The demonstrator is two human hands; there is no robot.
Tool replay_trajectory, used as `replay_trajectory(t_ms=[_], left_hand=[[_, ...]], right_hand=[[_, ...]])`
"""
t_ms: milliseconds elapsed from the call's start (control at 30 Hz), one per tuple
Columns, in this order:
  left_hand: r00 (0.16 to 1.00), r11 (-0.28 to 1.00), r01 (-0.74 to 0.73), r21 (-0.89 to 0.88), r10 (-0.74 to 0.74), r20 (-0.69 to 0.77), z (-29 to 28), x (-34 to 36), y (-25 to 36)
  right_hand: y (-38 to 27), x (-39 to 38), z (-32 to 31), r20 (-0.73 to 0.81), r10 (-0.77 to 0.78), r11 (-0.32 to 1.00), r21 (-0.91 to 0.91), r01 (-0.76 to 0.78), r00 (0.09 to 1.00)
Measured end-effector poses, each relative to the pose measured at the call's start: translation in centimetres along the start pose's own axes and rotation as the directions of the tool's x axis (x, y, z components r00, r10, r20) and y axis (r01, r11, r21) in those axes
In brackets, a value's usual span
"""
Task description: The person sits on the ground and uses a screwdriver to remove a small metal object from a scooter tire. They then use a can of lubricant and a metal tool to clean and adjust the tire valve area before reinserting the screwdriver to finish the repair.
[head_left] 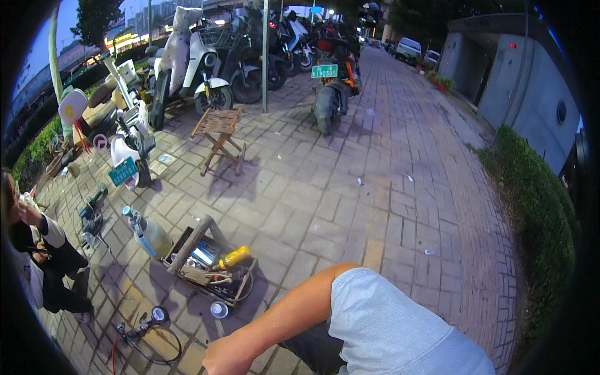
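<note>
My right arm, in a blue-grey short sleeve, reaches toward the lower left. At its end my right hand (226, 357) is cut by the lower edge; its fingers look curled in, and what they hold, if anything, is hidden. My left hand is out of view. Nearest the right hand stands a small round silver-white tin (219, 310). Behind it is a worn tool carrier (177, 265) with a thick handle, full of tools, a yellow bottle (234, 257) lying on top. To the left lies a pressure gauge (160, 314) with a black hose (177, 357).
A cloudy bottle (152, 236) with a blue top stands beside the carrier, near a dark power tool (92, 215). Another person (47, 256) is at the far left. A folding stool (220, 128), parked scooters (206, 75) and an orange motorbike (331, 81) stand beyond; a hedge (531, 194) lines the right.
</note>
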State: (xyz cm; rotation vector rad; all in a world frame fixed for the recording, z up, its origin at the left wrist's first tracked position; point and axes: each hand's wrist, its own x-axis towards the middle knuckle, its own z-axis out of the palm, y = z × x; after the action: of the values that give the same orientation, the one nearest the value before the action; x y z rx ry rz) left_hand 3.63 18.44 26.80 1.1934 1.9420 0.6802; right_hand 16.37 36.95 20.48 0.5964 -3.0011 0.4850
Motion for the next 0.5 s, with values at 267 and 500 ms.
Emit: replay_trajectory(t_ms=[267,500], left_hand=[[0.763,0.775,-0.366,-0.515,-0.067,-0.643,-0.2,2.2,-3.4],[0.858,0.811,-0.026,-0.584,-0.282,-0.43,-0.3,1.9,-0.4]], right_hand=[[1.9,1.0,-2.6,0.095,0.256,0.662,0.708,-0.246,0.962],[0.6,0.4,-4.7,-0.019,0.517,0.535,0.788,-0.306,0.856]])
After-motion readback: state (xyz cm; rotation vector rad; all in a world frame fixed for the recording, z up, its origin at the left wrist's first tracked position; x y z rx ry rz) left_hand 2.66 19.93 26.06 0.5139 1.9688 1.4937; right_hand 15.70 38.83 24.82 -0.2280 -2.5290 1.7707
